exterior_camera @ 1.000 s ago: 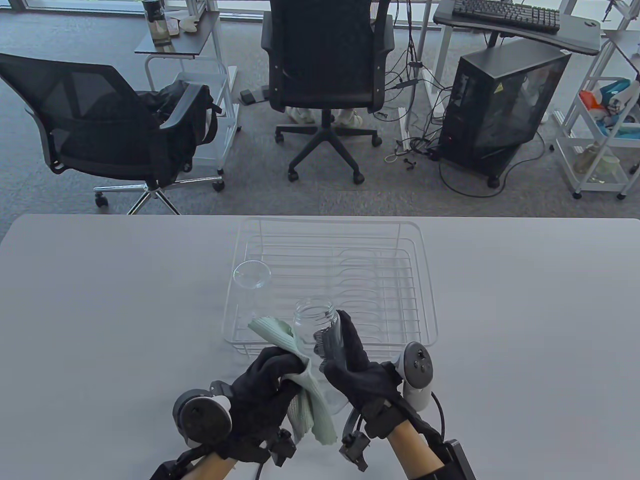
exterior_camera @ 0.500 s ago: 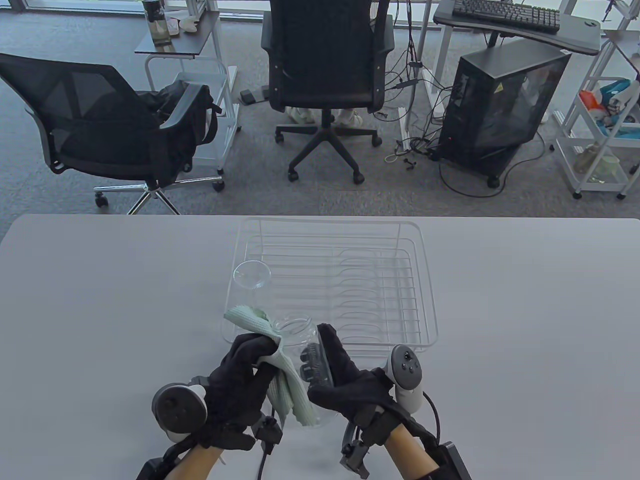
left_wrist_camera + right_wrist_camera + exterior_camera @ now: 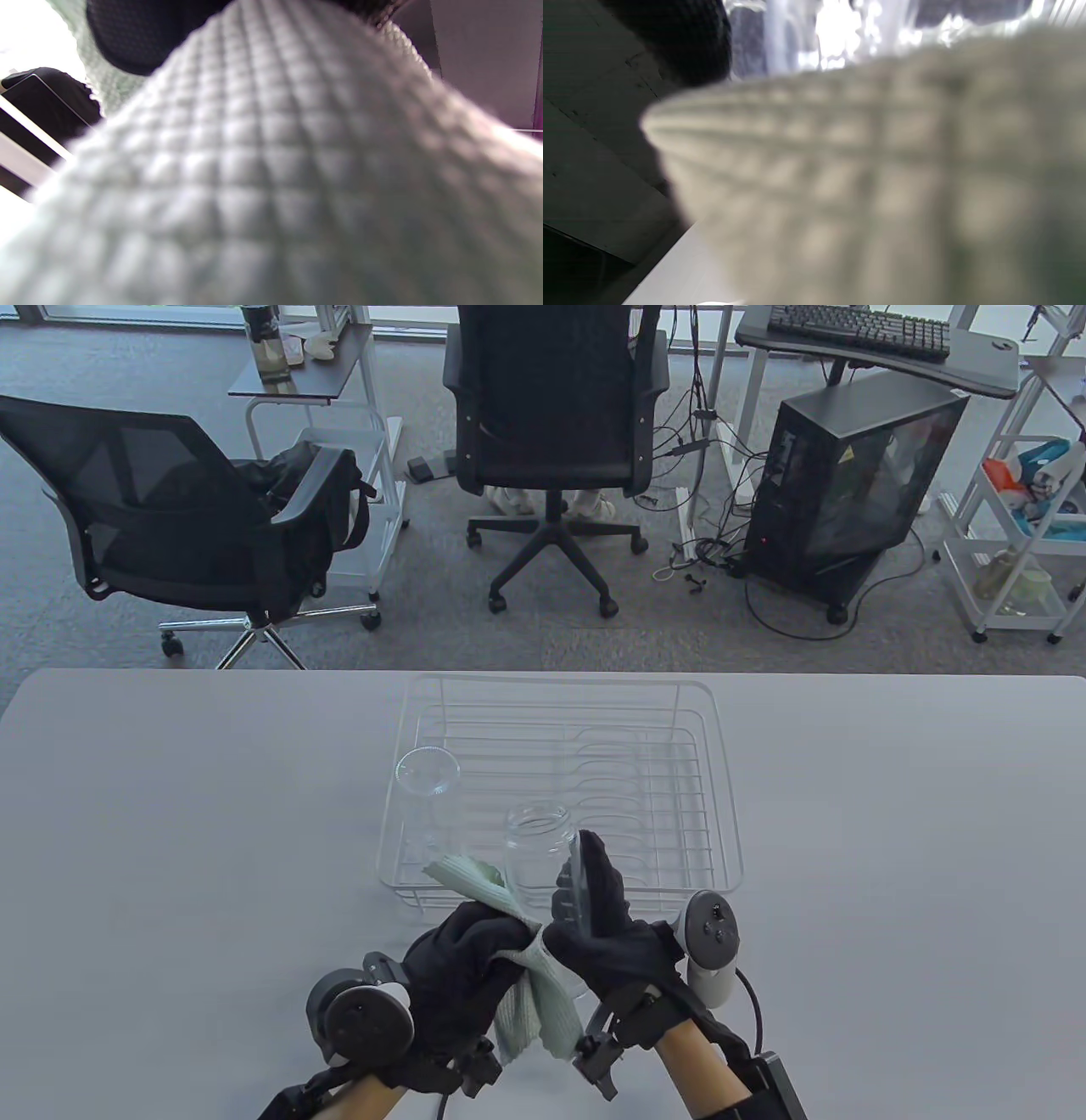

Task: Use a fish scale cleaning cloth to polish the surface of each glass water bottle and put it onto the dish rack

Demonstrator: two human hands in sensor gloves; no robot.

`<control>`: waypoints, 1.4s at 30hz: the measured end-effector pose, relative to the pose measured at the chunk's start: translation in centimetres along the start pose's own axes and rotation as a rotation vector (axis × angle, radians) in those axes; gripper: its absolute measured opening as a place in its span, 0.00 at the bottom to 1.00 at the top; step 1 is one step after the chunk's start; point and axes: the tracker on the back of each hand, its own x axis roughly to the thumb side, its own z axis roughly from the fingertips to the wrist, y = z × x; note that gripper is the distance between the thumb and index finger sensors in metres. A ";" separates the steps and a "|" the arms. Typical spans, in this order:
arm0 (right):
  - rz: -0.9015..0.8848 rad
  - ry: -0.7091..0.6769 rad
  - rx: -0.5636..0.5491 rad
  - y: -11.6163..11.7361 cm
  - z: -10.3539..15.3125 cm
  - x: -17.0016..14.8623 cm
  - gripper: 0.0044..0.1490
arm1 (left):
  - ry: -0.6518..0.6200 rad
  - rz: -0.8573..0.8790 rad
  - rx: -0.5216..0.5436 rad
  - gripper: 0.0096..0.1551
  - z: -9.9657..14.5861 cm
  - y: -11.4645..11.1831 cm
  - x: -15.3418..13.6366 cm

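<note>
Gloved hands [image 3: 543, 954], waffled cloth [image 3: 530, 1005], glass bottle [image 3: 536, 848]

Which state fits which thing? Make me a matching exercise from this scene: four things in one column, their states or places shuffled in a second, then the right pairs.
Things
1. cleaning cloth
2. held bottle
3. second bottle
4. dish rack

States or places
A. stands inside the rack at its left side
B. bunched in the left hand, pressed against glass
C. white wire, on the table beyond the hands
D. gripped by the right hand, mouth up

Pairs: 1-B, 2-D, 3-A, 4-C
</note>
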 end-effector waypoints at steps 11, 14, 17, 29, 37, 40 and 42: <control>-0.131 0.127 0.194 1.2 0.1 -1.3 0.52 | 0.110 0.108 0.147 0.21 -0.2 2.9 -1.7; -0.119 0.117 0.217 1.5 0.1 -1.4 0.54 | 0.134 0.127 0.179 0.21 -0.2 3.5 -2.1; -0.077 0.072 0.178 1.4 0.1 -1.3 0.56 | 0.141 0.124 0.180 0.21 -0.1 3.6 -2.3; -0.030 -0.005 -0.064 -0.3 0.4 -0.7 0.65 | 0.016 -0.010 0.012 0.21 -0.1 0.3 -0.3; -0.014 0.006 -0.039 -1.3 0.4 0.2 0.60 | -0.049 -0.059 -0.052 0.21 0.1 -1.1 0.5; -0.075 0.030 0.002 -1.1 0.3 0.1 0.54 | -0.040 -0.056 -0.012 0.21 0.2 -0.6 0.4; -0.106 0.060 0.041 -0.9 0.4 -0.1 0.53 | -0.036 -0.046 0.021 0.21 0.1 -0.2 0.3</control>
